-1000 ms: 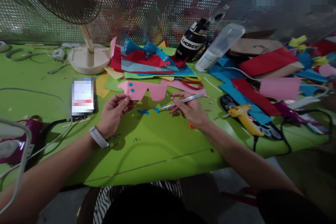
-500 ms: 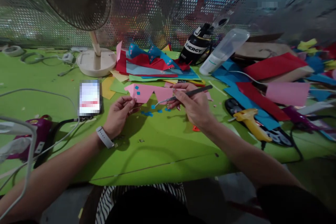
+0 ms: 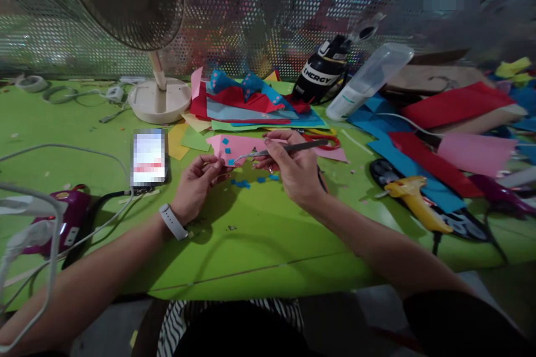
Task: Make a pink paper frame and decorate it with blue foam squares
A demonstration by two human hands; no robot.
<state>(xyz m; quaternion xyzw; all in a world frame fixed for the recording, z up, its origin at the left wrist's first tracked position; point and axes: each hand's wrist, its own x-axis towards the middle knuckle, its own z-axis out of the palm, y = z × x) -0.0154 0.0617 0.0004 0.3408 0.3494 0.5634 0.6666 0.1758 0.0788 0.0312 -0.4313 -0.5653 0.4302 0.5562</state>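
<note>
My left hand [image 3: 196, 187] pinches the lower edge of a pink paper cut-out [image 3: 237, 146] that lies on the green table [image 3: 259, 234]. Small blue squares are stuck on the pink paper. My right hand [image 3: 293, 170] grips metal tweezers [image 3: 285, 149], whose tip carries a tiny blue square [image 3: 231, 162] over the pink paper's lower part. More blue paper bits [image 3: 251, 182] lie on the table between my hands.
A phone [image 3: 148, 157] lies left of my left hand. Behind are a fan's base [image 3: 159, 101], a pile of coloured paper [image 3: 251, 106], red-handled scissors [image 3: 320, 139], a black bottle [image 3: 322, 72] and a clear bottle [image 3: 368, 81]. A yellow glue gun [image 3: 414, 201] and cables lie at right; a purple device [image 3: 69, 220] at left.
My right hand picked a blue bit off the table with the tweezers and carried it left, up onto the pink paper. My left hand kept its hold.
</note>
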